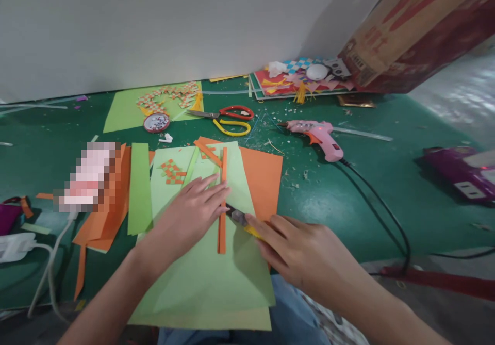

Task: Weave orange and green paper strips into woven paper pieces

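Denim-clad knees [288,309] fill the bottom centre of the frame, and a light green sheet [209,278] lies over them and onto the green mat [348,200].

At far left a white cable [46,273] runs off a white block, and above it sits a blurred pink-and-white patch. Right of that lie orange sheets [104,221] with a darker green strip [139,187] on top, upright in the frame. At upper left, near the white wall, another green sheet carries small woven orange pieces and a round tin [157,122].

Left hand [191,216] lies flat in the lower centre, fingers spread and released, pressing the light green sheet; its fingertips touch a narrow orange strip [222,216] that runs top to bottom on the sheet. A small orange-and-green woven patch [173,172] sits above the hand.

Right hand [305,255] comes in from the lower right, fingers closed around a yellow knife [242,220]. The dark tip of the knife meets the strip just beside the left fingertips. A larger orange sheet [263,180] shows under the green one, right of the strip.

Above centre, red scissors [228,113] lie with a yellow loop just below them. Right of those, a pink glue gun [319,136] rests on the mat, its black cord [382,216] trailing to the lower right. Coloured paper scraps are piled before a brown box [410,30] at upper right. A purple thing [460,172] sits at the right edge.
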`<state>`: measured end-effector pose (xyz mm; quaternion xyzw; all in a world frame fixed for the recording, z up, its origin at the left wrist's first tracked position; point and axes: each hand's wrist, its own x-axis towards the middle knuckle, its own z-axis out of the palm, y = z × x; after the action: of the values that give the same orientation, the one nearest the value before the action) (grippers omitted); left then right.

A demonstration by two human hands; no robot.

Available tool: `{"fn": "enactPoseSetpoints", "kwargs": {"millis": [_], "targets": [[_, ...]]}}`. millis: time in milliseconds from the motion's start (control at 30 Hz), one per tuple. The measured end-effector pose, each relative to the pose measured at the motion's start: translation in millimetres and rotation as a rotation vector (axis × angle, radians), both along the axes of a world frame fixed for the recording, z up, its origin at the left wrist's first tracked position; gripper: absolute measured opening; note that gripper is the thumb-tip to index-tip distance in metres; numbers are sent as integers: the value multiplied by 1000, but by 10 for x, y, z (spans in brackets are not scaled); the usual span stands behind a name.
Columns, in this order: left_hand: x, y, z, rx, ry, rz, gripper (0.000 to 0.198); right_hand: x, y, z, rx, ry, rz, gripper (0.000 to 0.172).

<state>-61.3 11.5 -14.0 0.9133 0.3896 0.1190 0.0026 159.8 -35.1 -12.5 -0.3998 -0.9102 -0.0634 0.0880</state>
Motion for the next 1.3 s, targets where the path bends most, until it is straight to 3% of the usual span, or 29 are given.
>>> {"fn": "enactPoseSetpoints", "kwargs": {"millis": [367,833,1300], "targets": [[-56,-7,-87,29,19,29,50,1,-4,-34,9,60,-55,30],[-56,-6,-80,-40,-1,64,44,-96,-15,-33,37,142,-120,30],[-69,0,-90,-25,-6,47,42,-157,6,-34,54,48,-183,33]]}}
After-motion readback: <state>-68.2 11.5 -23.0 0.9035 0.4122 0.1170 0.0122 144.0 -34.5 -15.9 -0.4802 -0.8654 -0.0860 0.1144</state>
